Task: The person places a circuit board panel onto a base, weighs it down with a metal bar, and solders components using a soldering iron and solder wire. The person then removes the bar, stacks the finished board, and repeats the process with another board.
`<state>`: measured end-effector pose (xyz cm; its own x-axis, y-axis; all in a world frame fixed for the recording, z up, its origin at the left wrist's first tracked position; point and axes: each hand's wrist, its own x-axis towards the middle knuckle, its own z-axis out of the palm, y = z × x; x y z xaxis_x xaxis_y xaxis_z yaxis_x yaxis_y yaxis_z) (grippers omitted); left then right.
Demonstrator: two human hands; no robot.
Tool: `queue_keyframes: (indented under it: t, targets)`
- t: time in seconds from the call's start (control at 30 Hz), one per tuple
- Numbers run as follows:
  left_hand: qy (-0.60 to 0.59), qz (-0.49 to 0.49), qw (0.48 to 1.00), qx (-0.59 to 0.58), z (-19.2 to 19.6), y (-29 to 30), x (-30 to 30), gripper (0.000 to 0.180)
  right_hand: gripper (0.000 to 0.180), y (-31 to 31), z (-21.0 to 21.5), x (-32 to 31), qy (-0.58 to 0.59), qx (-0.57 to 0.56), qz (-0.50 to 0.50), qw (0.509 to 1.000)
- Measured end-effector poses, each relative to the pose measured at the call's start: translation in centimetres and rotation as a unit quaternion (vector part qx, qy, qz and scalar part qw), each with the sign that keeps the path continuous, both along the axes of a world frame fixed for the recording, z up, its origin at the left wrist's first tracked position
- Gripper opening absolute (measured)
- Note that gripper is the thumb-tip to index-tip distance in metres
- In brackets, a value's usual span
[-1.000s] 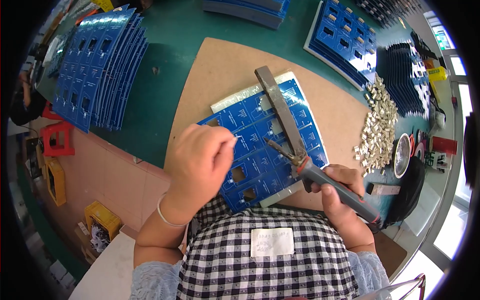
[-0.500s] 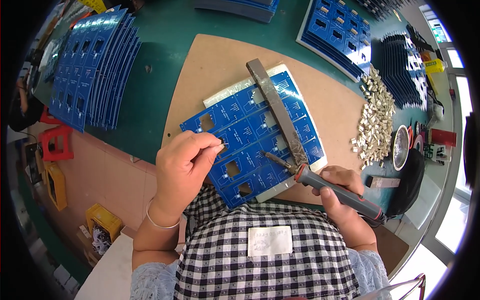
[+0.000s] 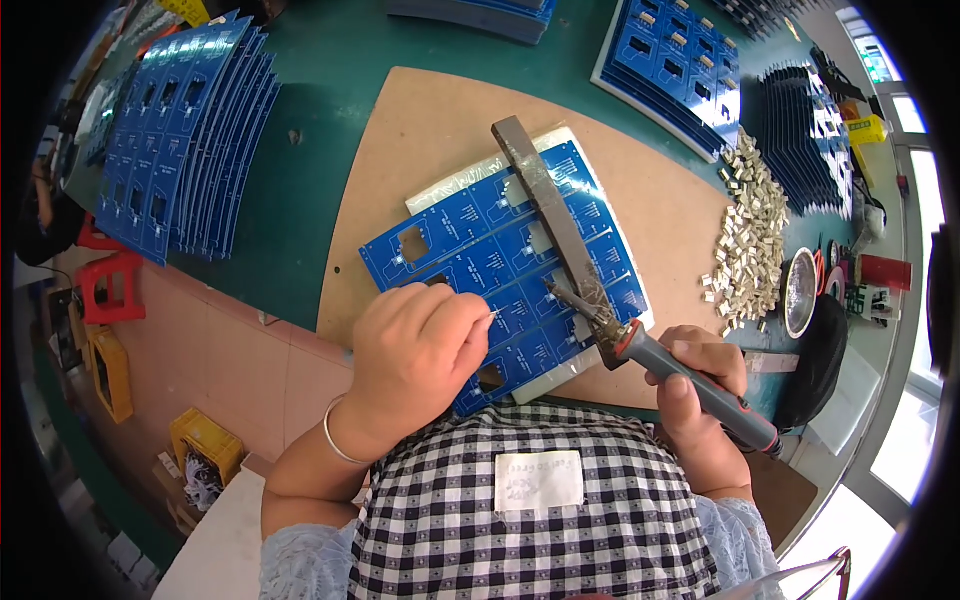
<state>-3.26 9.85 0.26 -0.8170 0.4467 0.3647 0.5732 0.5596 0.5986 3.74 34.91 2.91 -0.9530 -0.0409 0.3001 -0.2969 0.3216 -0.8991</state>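
Note:
A blue circuit board panel (image 3: 465,222) with cut-out windows lies tilted on a pale pad (image 3: 455,187). A dark, flat metal bar (image 3: 548,205) rests slantwise across the panel. Over the panel's near left part, my left hand (image 3: 420,345) is closed in a pinch. A short end of thin solder wire (image 3: 494,314) sticks out past its fingertips. My right hand (image 3: 705,372) grips the grey and red handle of a soldering iron (image 3: 652,357). The iron's tip is over the panel beside the bar; whether it touches is too small to tell.
A brown board (image 3: 400,130) lies under the work on a green table (image 3: 310,60). Stacked blue panels (image 3: 180,140) stand left, more (image 3: 670,70) at the far right. A heap of small pale connectors (image 3: 745,240) and a round metal dish (image 3: 799,293) are on the right.
My left hand has moved right and slightly nearer over the panel with the wire. The iron has shifted a little right, its tip also farther away, towards the bar.

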Motion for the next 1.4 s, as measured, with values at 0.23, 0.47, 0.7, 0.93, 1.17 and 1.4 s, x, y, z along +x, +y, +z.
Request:
queue_keyframes:
  t: [0.23, 0.47, 0.7, 0.93, 1.17, 1.4]
  targets:
    - [0.005, -0.006, 0.999, -0.045, -0.2, 0.8, 0.1, 0.016, 0.025, 1.1, -0.3, 0.4, -0.009, -0.013, 0.039, 0.999]
    - [-0.002, -0.01, 0.998, -0.06, 0.2, 1.3, 0.0, 0.014, 0.026, 1.1, -0.6, 0.5, 0.002, -0.024, 0.041, 0.999]
    - [0.006, -0.008, 1.0, 0.025, 0.8, 0.8, -0.8, 0.015, 0.04, -0.6, -1.3, -1.1, 0.062, -0.093, 0.075, 0.991]
    - [-0.054, -0.109, 0.984, 0.131, 2.2, 0.4, 0.6, 0.021, 0.033, -4.8, -0.1, -4.2, 0.081, 0.006, 0.127, 0.989]
    - [-0.091, -0.02, 0.989, 0.119, 1.3, -1.5, 0.5, 0.016, 0.038, -2.5, -0.1, -5.1, 0.092, 0.104, 0.096, 0.986]
    - [-0.023, 0.072, 0.997, 0.027, 0.1, -2.1, -0.9, 0.016, 0.042, 2.0, 1.3, -3.3, -0.004, -0.019, 0.03, 0.999]
